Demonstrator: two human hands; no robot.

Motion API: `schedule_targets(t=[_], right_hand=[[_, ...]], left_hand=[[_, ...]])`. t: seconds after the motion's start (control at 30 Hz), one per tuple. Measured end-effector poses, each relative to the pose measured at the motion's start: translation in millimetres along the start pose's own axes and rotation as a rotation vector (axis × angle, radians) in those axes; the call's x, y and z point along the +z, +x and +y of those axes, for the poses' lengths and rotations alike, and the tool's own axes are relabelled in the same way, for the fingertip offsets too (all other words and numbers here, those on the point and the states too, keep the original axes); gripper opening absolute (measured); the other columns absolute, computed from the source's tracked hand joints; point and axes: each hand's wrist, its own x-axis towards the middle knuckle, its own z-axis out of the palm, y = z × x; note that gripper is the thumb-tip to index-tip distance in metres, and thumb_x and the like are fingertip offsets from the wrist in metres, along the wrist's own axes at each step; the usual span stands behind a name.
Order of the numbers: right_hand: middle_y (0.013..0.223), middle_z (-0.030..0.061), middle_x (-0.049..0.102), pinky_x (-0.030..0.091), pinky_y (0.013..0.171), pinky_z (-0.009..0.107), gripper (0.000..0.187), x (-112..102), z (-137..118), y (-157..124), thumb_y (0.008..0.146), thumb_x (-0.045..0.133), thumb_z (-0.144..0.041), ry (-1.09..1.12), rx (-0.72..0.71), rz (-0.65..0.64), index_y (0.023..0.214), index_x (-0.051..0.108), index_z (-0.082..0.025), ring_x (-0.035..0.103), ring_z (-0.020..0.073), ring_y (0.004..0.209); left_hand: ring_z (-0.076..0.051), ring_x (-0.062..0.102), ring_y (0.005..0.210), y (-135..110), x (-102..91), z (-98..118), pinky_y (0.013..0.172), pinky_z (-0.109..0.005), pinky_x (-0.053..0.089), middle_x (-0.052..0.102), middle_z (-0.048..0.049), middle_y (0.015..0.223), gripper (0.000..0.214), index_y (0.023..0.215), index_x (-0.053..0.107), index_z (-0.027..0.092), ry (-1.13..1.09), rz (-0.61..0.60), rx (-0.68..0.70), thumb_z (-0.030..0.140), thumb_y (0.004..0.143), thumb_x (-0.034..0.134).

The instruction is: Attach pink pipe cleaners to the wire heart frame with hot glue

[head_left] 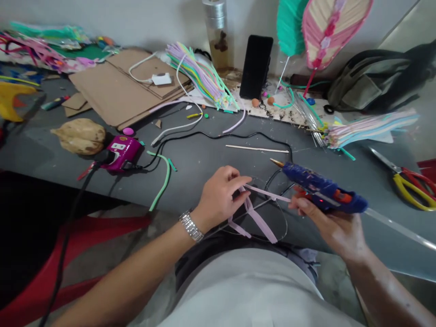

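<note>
My left hand pinches a thin wire loop wrapped with pale pink strips, holding it just over the table's front edge. My right hand grips a blue hot glue gun, with its brass nozzle pointing up and left, above the loop. A red light glows on the gun's side. A long, translucent glue stick protrudes from its rear. The nozzle is not touching the pink strips. Part of the loop is hidden behind my left fingers.
On the grey table lie cardboard sheets, bundled colored strips, a black cable, a wooden stick, a magenta device, and yellow-and-red-handled scissors. A phone, a bottle, leaf-shaped craft pieces, and a dark bag stand along the back. A red chair is lower left.
</note>
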Motion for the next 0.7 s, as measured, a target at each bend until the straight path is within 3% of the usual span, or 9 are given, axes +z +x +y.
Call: schedule_targets(t=[0.07,0.2,0.33,0.5,0.7], right_hand=[[0.081,0.0029,0.073,0.052,0.060,0.028,0.027,-0.2,-2.6,-0.3,0.088,0.072,-0.048,0.104,0.061,0.029,0.099,0.072,-0.023,0.063,0.0160,0.064],[0.089,0.0036,0.074,0.053,0.064,0.029,0.025,11.9,-12.2,-0.3,0.087,0.073,-0.048,0.150,0.053,0.066,0.094,0.073,-0.023,0.062,0.0148,0.064],[0.082,0.0012,0.072,0.051,0.063,0.027,0.026,34.0,-15.7,-2.1,0.088,0.072,-0.047,0.057,-0.034,-0.080,0.096,0.069,-0.023,0.064,0.0161,0.068],[0.070,-0.0034,0.062,0.041,0.056,0.023,0.019,47.5,-16.3,5.9,0.093,0.066,-0.039,-0.171,-0.205,-0.256,0.086,0.062,-0.022,0.054,0.0107,0.058],[0.076,-0.0001,0.065,0.043,0.061,0.026,0.022,58.9,-7.9,22.1,0.095,0.062,-0.043,-0.289,-0.237,-0.318,0.086,0.062,-0.022,0.058,0.0149,0.065]], left_hand=[[-0.019,0.063,0.082,1.1,3.1,-3.2,0.071,-0.031,0.052,0.067,-0.0077,0.093,0.014,0.096,0.076,0.020,0.053,-0.014,0.036,0.021,0.092,0.063],[-0.017,0.066,0.076,5.8,-1.4,-17.0,0.070,-0.029,0.051,0.071,-0.0062,0.090,0.016,0.089,0.076,0.018,0.017,0.037,-0.100,0.018,0.093,0.061],[-0.017,0.067,0.072,7.6,-13.6,-24.5,0.070,-0.029,0.050,0.075,-0.0055,0.080,0.016,0.082,0.075,0.017,-0.055,0.089,-0.257,0.024,0.091,0.064],[-0.017,0.067,0.062,5.8,-20.2,-25.1,0.061,-0.027,0.047,0.076,-0.0031,0.072,0.023,0.084,0.076,0.018,-0.211,0.071,-0.471,0.034,0.092,0.062],[-0.018,0.073,0.067,4.9,-19.9,-31.1,0.064,-0.027,0.054,0.076,-0.0030,0.073,0.021,0.087,0.073,0.018,-0.415,0.067,-0.578,0.036,0.091,0.063]])
